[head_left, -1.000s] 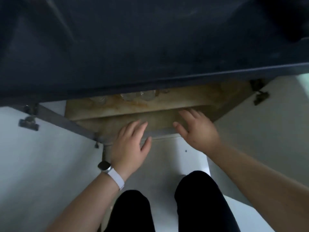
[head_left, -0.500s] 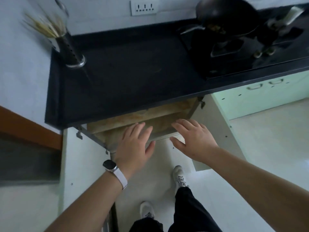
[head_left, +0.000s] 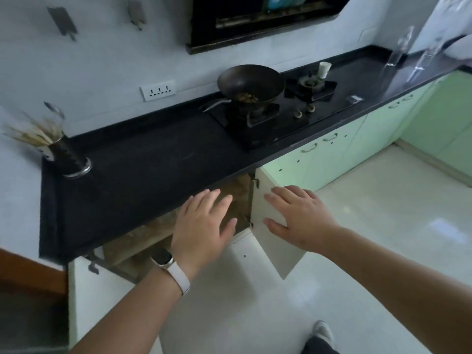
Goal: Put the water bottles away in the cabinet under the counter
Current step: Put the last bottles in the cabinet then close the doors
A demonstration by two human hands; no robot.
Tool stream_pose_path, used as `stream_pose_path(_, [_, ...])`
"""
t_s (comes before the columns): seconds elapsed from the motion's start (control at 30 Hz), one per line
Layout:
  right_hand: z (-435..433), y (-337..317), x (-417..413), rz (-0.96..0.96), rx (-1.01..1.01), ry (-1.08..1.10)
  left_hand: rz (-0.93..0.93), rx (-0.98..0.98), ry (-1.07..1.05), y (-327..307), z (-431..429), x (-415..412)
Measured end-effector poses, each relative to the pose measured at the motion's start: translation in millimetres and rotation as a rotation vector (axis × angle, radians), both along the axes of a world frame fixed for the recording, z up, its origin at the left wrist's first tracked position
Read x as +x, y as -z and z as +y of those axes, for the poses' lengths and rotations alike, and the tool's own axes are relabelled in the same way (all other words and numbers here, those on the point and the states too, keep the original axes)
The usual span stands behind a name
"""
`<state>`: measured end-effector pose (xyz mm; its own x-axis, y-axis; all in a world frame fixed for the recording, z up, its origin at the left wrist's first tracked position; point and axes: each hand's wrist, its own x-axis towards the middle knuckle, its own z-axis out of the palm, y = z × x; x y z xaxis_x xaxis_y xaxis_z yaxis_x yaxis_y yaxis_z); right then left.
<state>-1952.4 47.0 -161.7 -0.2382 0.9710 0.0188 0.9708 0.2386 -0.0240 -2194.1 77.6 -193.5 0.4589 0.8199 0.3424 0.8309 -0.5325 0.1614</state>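
The cabinet (head_left: 143, 241) under the black counter (head_left: 143, 159) stands open, both white doors swung out, its brown lined shelf partly visible. My left hand (head_left: 201, 226), a white watch on its wrist, hovers in front of the opening with fingers spread, holding nothing. My right hand (head_left: 298, 215) is spread over the top edge of the right door (head_left: 273, 249), also holding nothing. Two clear water bottles (head_left: 398, 49) (head_left: 429, 52) stand blurred at the far right end of the counter, far from both hands. The bottles inside the cabinet are hidden by the counter.
A black wok (head_left: 251, 83) sits on the gas hob (head_left: 275, 108). A utensil holder (head_left: 63, 154) stands at the counter's left end. Pale green cabinets (head_left: 357, 139) run to the right. My shoe (head_left: 323, 333) is on the glossy white floor (head_left: 383, 226).
The view has risen from inside the cabinet to above the counter as I stand up. Both hands have drawn back out of the cabinet, still spread and without anything in them.
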Motion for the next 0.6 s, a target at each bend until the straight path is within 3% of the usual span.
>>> stream_pose_path(0.27, [-6.3,-9.9,119.5,0.03,0.122,0.074,0.04,0.059,0.072,-35.1,7.6,113.3])
stream_pose_path(0.4, [-22.4,-16.6,214.4,-0.001,0.171,0.223,-0.04,0.022,0.195,-40.8,28.1,198.0])
stream_pose_path(0.6, [-49.0,-21.3,326.6,-0.027,0.121,0.402,0.051,0.033,0.399,-36.3,70.8,339.1])
